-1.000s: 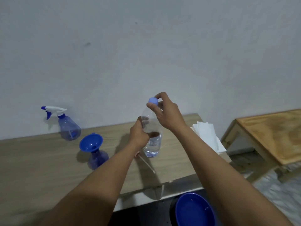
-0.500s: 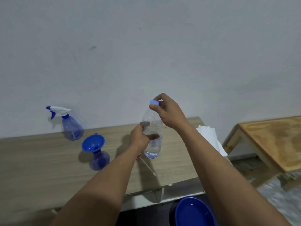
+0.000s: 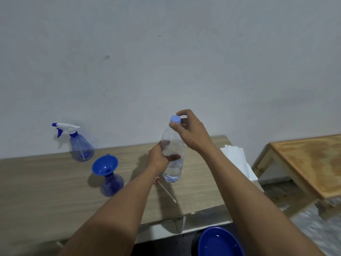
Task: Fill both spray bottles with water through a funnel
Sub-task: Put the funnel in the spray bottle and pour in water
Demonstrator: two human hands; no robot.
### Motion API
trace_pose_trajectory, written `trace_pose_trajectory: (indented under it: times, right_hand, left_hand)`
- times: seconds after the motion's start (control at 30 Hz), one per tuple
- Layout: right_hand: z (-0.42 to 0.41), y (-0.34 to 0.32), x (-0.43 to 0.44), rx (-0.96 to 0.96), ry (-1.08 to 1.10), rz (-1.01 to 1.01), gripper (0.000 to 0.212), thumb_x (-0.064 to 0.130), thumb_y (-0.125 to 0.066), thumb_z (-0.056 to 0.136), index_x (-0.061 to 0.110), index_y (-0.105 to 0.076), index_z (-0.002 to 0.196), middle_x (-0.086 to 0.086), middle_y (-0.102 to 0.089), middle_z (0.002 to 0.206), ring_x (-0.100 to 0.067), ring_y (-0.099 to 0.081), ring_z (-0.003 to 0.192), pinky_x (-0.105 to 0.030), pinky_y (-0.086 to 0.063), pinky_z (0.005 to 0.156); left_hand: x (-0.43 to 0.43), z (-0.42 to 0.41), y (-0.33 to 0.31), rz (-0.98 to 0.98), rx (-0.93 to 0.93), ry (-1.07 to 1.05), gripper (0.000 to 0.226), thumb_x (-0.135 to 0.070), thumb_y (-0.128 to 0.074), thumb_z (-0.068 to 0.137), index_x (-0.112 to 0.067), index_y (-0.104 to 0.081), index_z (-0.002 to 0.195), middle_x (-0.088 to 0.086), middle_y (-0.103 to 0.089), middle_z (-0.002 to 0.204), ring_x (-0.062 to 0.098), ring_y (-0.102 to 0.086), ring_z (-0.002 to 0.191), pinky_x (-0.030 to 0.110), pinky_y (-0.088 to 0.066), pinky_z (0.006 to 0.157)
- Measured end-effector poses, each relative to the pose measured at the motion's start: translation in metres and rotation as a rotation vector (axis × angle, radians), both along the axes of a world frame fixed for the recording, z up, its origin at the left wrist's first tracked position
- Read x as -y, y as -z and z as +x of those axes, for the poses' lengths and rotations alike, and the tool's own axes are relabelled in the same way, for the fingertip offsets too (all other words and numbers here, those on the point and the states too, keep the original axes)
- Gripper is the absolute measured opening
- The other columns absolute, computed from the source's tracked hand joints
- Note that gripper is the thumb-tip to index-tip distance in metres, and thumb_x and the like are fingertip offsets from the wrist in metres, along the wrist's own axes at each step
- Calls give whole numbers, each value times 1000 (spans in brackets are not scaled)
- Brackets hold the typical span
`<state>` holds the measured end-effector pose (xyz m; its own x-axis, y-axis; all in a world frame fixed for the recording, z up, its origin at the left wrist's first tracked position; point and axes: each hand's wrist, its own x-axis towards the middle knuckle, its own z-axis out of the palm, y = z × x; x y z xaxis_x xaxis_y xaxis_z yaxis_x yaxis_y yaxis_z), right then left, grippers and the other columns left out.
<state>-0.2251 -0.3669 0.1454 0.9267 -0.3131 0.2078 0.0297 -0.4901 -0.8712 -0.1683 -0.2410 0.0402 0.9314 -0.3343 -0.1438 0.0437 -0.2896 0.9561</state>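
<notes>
Two-handed hold: your left hand (image 3: 159,159) wraps the upright water bottle (image 3: 173,169) and your right hand (image 3: 193,133) pinches its cap (image 3: 175,119). The funnel (image 3: 105,164) sits in the spray bottle (image 3: 111,186) to the left on the counter (image 3: 46,182). Risk: squeezing the thin wall as the cap frees would spurt water out.

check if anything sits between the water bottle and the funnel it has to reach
Nothing visible: bare tabletop lies between the water bottle and the funnel. The right hand pinches its blue cap.
</notes>
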Motion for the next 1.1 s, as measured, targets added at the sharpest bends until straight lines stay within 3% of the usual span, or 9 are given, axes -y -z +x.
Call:
trace_pose_trajectory:
  times: [0.1, 0.23, 0.37, 0.53, 0.63, 0.7, 0.77, 0.83, 1.1]
  right_hand:
    - [5, -2, -1, 5, 26, 18, 22, 37, -66, 94, 24, -57, 109, 3, -70, 112, -13, -66, 105, -23, -44, 74]
    - [6, -14, 6, 25, 41, -109, 16, 29, -56, 100, 17, -67, 101, 9, -69, 96, -6, -64, 86, -26, -45, 73]
    - [1, -7, 0, -66, -19, -131, 37, 51, -67, 89, 23, -58, 111, 7, -67, 111, -9, -63, 102, -30, -53, 83]
    - [5, 0, 3, -30, 3, -116, 22, 36, -67, 94, 23, -58, 109, 5, -66, 114, -17, -64, 110, -33, -52, 88]
    - [7, -2, 3, -45, -29, -79, 20, 34, -65, 94, 28, -61, 113, 9, -66, 114, -15, -65, 112, -28, -48, 83]
    - [9, -1, 0, -27, -12, -60, 23, 36, -67, 93, 26, -62, 112, 9, -67, 114, -12, -65, 110, -27, -50, 86]
    - [10, 1, -1, -6, 13, -26, 25, 38, -68, 92, 25, -62, 111, 9, -69, 113, -11, -65, 108, -27, -50, 87]
    - [10, 0, 2, -11, -29, -7, 22, 34, -64, 95, 24, -63, 115, 9, -69, 114, -11, -65, 111, -25, -48, 88]
    - [9, 3, 5, 27, -30, -139, 26, 35, -54, 102, 22, -59, 124, 12, -65, 123, -6, -58, 116, -24, -45, 91]
  left_hand:
    - [0, -2, -2, -11, -6, 2, 60, -19, -88, 73, -23, -60, 125, -8, -65, 114, 4, -60, 90, 17, -45, 73]
    - [-2, -4, 1, 17, 19, -5, 63, -19, -89, 71, -20, -60, 126, -6, -63, 113, 13, -60, 99, 21, -43, 82]
    - [-2, 1, 4, 3, -5, -42, 44, -15, -84, 77, -19, -64, 116, -3, -68, 112, 18, -64, 103, 22, -46, 81]
    - [2, 0, -3, 6, -33, 16, 50, -17, -87, 75, -27, -60, 116, -18, -61, 97, -9, -53, 79, 4, -38, 56]
    - [1, 3, -1, 1, -48, 5, 41, -14, -83, 79, -27, -60, 111, -15, -62, 92, 2, -58, 78, 3, -41, 48]
    - [-1, 5, 0, 8, -38, 5, 42, -13, -83, 79, -25, -61, 112, -15, -63, 94, 2, -58, 80, 3, -43, 54]
    - [-1, 7, 1, 33, -15, 26, 52, -21, -87, 73, -25, -62, 118, -10, -68, 106, 7, -62, 89, 15, -47, 73]
    - [0, 9, 3, 32, -18, 29, 57, -22, -89, 71, -24, -62, 121, -5, -69, 112, 10, -63, 93, 21, -47, 79]
    - [0, 8, -2, 28, -42, 48, 39, -22, -82, 80, -34, -59, 110, -20, -64, 94, -7, -58, 79, 2, -39, 52]
